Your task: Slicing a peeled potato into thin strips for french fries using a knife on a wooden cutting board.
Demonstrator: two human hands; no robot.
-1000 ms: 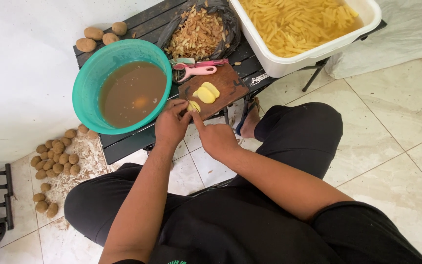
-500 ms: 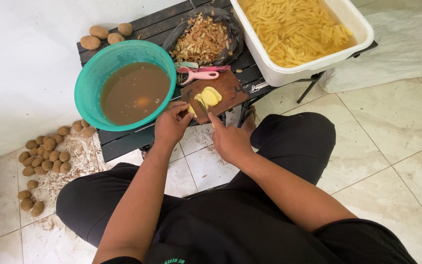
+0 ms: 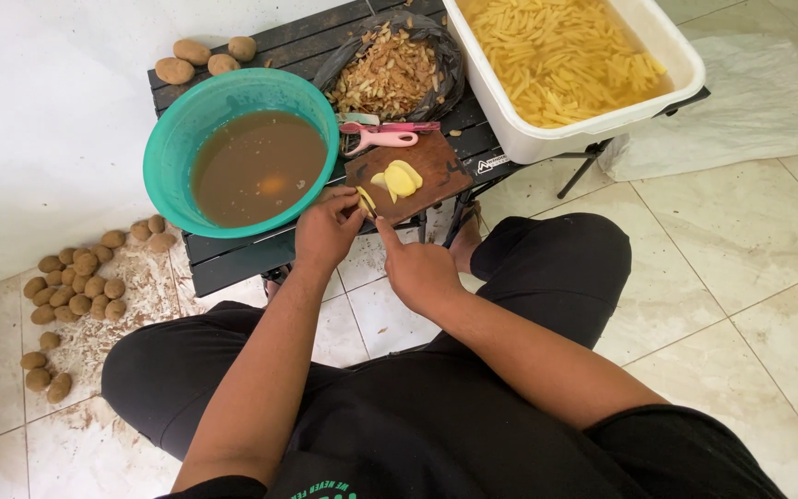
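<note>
My left hand (image 3: 325,231) pins a yellow peeled potato piece (image 3: 365,197) on the near left corner of a small brown cutting board (image 3: 438,164). My right hand (image 3: 417,268) is closed around a small knife, mostly hidden, with the forefinger stretched along it toward the piece. A few cut potato slices (image 3: 401,178) lie in the middle of the board. Both hands touch at the board's near edge.
On the low black slatted table (image 3: 233,259) stand a teal bowl (image 3: 166,139) of brown water, a black bag of peels (image 3: 390,69), a pink peeler (image 3: 385,139) and a white tub (image 3: 533,140) of potato sticks. Unpeeled potatoes (image 3: 80,286) lie on the floor at left.
My right hand pulled back a little from the board half a second ago and has returned against the potato piece. My left hand stays on the piece.
</note>
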